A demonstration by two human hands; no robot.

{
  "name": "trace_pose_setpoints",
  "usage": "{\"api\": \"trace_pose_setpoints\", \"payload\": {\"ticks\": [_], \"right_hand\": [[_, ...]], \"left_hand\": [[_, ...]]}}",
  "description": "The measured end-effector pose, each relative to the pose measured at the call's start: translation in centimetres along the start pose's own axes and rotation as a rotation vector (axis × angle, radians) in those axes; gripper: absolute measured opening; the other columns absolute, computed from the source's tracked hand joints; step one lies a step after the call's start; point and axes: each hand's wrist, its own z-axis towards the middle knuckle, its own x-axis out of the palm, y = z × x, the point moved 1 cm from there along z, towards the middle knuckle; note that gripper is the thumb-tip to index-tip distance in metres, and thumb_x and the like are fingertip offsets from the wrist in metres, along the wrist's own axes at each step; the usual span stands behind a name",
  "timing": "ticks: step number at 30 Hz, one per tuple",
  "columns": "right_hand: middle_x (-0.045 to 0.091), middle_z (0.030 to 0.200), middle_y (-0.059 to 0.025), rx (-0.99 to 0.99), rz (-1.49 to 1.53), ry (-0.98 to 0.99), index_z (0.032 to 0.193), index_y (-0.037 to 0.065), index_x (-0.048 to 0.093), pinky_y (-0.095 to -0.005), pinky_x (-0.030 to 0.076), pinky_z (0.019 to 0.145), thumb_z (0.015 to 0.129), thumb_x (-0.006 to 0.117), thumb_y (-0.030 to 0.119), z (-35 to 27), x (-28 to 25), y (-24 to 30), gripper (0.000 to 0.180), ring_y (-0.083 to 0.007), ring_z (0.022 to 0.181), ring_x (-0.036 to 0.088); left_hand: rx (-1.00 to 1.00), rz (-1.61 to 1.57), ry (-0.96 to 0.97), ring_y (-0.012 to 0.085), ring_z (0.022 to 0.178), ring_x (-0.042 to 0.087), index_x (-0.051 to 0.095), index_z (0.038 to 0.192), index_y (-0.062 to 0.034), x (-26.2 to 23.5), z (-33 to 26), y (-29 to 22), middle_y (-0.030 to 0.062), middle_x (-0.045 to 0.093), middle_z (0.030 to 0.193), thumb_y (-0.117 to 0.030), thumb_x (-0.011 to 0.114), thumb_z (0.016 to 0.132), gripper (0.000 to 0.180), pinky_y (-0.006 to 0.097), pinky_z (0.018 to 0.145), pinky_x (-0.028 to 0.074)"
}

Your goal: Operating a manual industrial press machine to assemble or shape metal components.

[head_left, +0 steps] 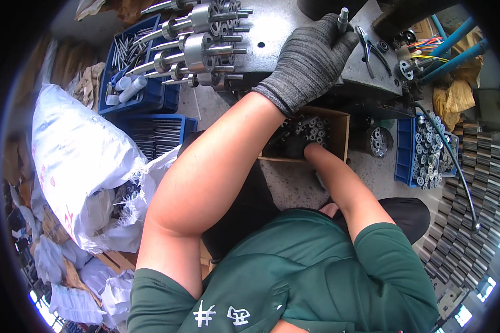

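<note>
My left hand (312,62), in a grey knitted glove, is over the metal bench. Its fingers are closed round a short metal shaft (343,20), whose stepped top sticks up between thumb and fingers. My right hand (295,147), in a dark glove, reaches down into a cardboard box (339,130) below the bench's front edge. Small round metal parts (316,131) lie beside it in the box. Shadow hides its fingers. Black-handled pliers (372,53) lie on the bench to the right of my left hand.
Shafts with cylindrical cores (200,53) lie stacked at the bench's left. Blue bins (108,83) of rods stand beyond them. A white sack (83,161) bulges at left. At right are a blue crate (406,150) of round parts, a tin (379,145) and rows of metal cylinders (466,188).
</note>
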Motion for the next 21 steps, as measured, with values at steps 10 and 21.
{"api": "trace_pose_setpoints", "payload": {"ticks": [10, 21], "right_hand": [[0.060, 0.143, -0.0157, 0.114, 0.044, 0.166, 0.138, 0.010, 0.063, -0.0388, 0.039, 0.114, 0.096, 0.052, 0.033, 0.5, 2.3, -4.0, 0.049, -0.0300, 0.134, 0.055], [0.056, 0.146, -0.0195, 0.079, -0.122, 0.109, 0.143, 0.006, 0.056, -0.0353, 0.038, 0.115, 0.097, 0.057, 0.040, -6.7, -8.6, 6.0, 0.058, -0.0311, 0.135, 0.053]], "left_hand": [[-0.005, 0.090, 0.045, 0.0257, 0.087, 0.073, 0.069, 0.116, -0.0060, 0.0, -0.8, 0.9, 0.0154, 0.074, 0.092, -0.037, 0.068, 0.098, 0.036, 0.038, 0.082, 0.057], [-0.051, 0.028, 0.067, 0.0389, 0.092, 0.070, 0.065, 0.115, -0.0098, -2.0, -1.6, 0.5, 0.0194, 0.072, 0.095, -0.040, 0.061, 0.099, 0.034, 0.048, 0.086, 0.054]]}}
